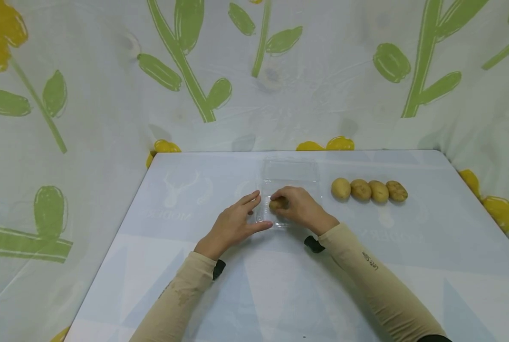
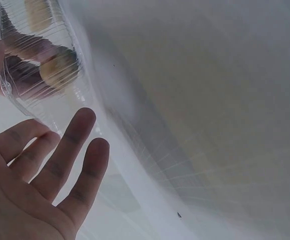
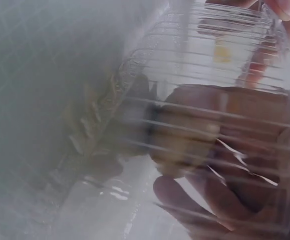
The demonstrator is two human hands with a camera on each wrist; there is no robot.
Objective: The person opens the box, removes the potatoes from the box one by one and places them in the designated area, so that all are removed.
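Observation:
A clear plastic clamshell box [image 1: 290,171] lies on the table with its lid raised toward the back. Inside its front half, my right hand [image 1: 300,207] holds a potato [image 1: 276,204] between thumb and fingers. Through the ribbed clear wall, the right wrist view shows the same potato [image 3: 182,142] in those fingers. My left hand [image 1: 234,222] is at the box's left front corner, fingers spread and thumb along the front rim. Seen from the left wrist, the left hand [image 2: 39,175] has its fingers extended beside the box wall [image 2: 39,50].
To the right of the box, several potatoes [image 1: 369,190] sit in a row on the white and pale blue table [image 1: 263,289]. Behind the table hangs a curtain [image 1: 280,109] printed with green stems and yellow flowers.

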